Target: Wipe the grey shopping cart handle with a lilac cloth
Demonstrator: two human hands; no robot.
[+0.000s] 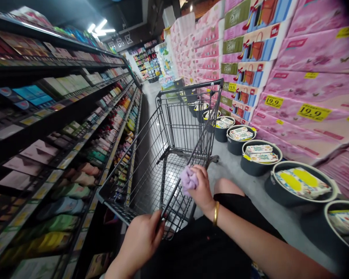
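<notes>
One crumpled lilac cloth [188,181] is clamped in the right hand [203,189] at the rim of a black wire shopping cart [174,151]. The left hand [144,235] is wrapped around that rim, closer in. Stocked shelves [54,176] line one side; dark buckets [251,167] front pink tissue packs [302,87] opposite.

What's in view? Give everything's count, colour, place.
cart: 1, dark, centre
crumpled item: 1, lilac, by cart
tubs: many, dark, right floor
packets: many, mostly white, in tubs
packs: many, mostly pink, right
price signs: several, yellow, on packs
shelving: 1, black, left
goods: many, mixed, shelved
lights: several, white, overhead
floor: 1, grey, below
clothing: uncounted, black, lap
bracelet: 1, gold, right wrist
left grip: 1, bare, on cart
right grip: 1, bare, around crumpled item
</notes>
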